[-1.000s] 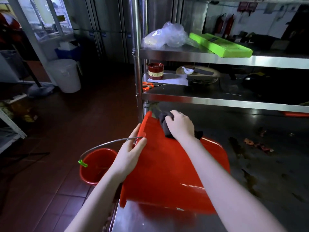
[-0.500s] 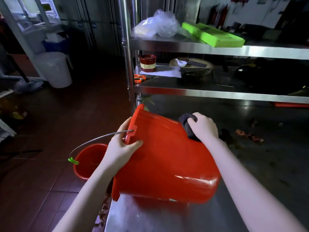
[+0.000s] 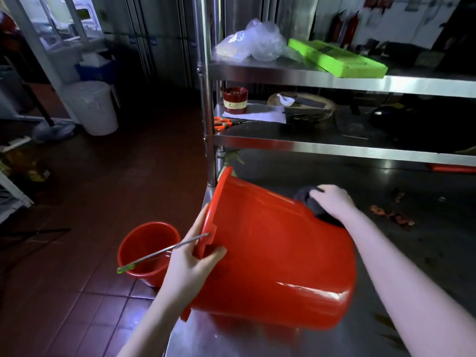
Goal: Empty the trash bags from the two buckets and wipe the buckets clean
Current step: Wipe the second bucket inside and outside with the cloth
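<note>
Head view: a red bucket [image 3: 270, 258] lies tipped on its side on the steel surface [image 3: 257, 341], mouth facing left, base to the right. The left hand [image 3: 192, 264] grips its rim; the right hand [image 3: 332, 199] presses a dark cloth [image 3: 305, 195] against the far wall near the base. A second bucket [image 3: 146, 251] stands on the floor, left.

Dim kitchen — red-brown tiled floor [image 3: 85, 292], steel shelving [image 3: 334, 148], metal cabinet wall [image 3: 159, 39].

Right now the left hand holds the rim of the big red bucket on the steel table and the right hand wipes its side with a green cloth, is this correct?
Not quite: in the head view the cloth under the right hand is dark grey, not green. The left hand does hold the big red bucket by its rim on the steel table.
</note>
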A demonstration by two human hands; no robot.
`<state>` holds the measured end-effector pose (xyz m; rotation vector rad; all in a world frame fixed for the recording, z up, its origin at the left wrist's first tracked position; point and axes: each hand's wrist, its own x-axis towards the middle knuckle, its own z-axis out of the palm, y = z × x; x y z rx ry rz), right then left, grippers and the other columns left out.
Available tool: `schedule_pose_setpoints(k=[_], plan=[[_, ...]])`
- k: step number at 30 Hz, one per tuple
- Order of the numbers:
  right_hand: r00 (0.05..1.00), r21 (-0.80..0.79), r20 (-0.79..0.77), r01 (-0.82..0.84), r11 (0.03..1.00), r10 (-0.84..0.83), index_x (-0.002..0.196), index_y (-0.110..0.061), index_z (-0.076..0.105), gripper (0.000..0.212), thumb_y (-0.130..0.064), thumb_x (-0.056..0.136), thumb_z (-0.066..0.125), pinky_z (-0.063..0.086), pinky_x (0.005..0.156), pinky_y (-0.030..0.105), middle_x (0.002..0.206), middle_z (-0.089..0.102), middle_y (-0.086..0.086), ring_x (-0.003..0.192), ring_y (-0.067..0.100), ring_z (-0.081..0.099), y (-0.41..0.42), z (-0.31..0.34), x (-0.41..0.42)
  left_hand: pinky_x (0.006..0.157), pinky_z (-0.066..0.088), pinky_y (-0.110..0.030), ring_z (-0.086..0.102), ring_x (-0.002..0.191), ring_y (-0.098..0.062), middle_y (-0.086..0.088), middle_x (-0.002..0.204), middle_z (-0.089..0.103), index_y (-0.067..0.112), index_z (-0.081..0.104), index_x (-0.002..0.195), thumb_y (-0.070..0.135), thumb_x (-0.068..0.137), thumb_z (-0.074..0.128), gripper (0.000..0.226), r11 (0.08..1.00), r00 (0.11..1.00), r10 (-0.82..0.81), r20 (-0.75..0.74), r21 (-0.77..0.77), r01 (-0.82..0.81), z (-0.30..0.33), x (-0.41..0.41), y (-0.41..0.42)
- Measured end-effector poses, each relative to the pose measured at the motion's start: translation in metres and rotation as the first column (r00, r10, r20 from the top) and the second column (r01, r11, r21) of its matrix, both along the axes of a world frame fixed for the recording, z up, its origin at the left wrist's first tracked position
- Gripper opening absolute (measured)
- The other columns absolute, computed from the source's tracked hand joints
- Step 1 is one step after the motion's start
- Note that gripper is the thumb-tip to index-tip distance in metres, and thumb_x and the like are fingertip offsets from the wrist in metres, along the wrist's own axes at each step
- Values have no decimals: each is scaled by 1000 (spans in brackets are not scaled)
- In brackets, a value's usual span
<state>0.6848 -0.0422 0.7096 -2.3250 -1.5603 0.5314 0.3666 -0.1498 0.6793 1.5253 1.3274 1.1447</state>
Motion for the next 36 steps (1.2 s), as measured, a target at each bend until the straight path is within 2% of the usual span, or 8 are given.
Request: schedule_pose_setpoints(k=[6,12,17,21,24,27,31,36], plan=[[938,261,-28,-326,909,345,109,-27,61,22,-34,91,50,44,83,34,116,64,5,108,31,57,13,22,-119,90,55,-31,64,107,-4,15,119,68,59,35,139,28,74,71,81,1000,999,2,-34,20,-2,-6,-7,-2],[776,385,157,-617,686,610,147,-25,37,71,-54,85,57,26,114,29,150,36,-5,140,12,27,-83,23,-140,72,59,-35,72,82,-6,17,91,74,47,64,119,49,66,71,53,988,984,27,-175,-147,-53,15,-12,6],[645,72,98,-764,641,758,144,-58,-8,95,-48,81,63,28,115,36,159,2,-23,146,-1,-3,-102,43,-119,59,51,-29,64,65,-3,12,63,67,39,74,80,75,63,53,45,960,764,188,-617,-49,-276,29,-25,-41],[709,259,154,-701,664,689,145,-57,14,82,-46,82,65,33,111,32,156,20,-18,145,4,11,-110,29,-123,54,44,-28,62,62,-19,4,57,63,26,67,65,68,78,52,47,901,562,379,-735,155,-405,52,-38,-56],[794,427,151,-590,685,589,143,-44,37,74,-52,74,62,37,108,32,143,40,-12,134,11,33,-115,16,-128,60,46,-26,64,65,-7,7,63,67,26,69,72,47,88,59,28,884,705,465,-535,240,-401,57,-38,-30],[814,491,69,-531,690,577,136,-35,51,68,-62,74,47,33,108,29,135,45,-7,126,14,38,-120,14,-139,84,55,-30,69,85,-4,4,90,75,28,72,99,41,96,51,24,976,974,136,-178,-145,-163,49,-26,10],[886,617,24,-377,691,462,122,-24,65,52,-56,85,46,38,106,35,129,53,-1,121,20,46,-120,9,-158,95,52,-43,69,99,-27,-14,101,74,12,72,105,51,98,45,48,838,967,164,195,-545,-33,44,1,28],[883,704,-8,-328,630,469,116,-11,67,41,-38,89,54,32,114,35,133,57,10,135,29,42,-140,-17,-195,74,53,-31,69,68,-15,-5,75,73,15,70,85,48,100,43,46,861,965,161,206,-508,-36,51,7,32]])
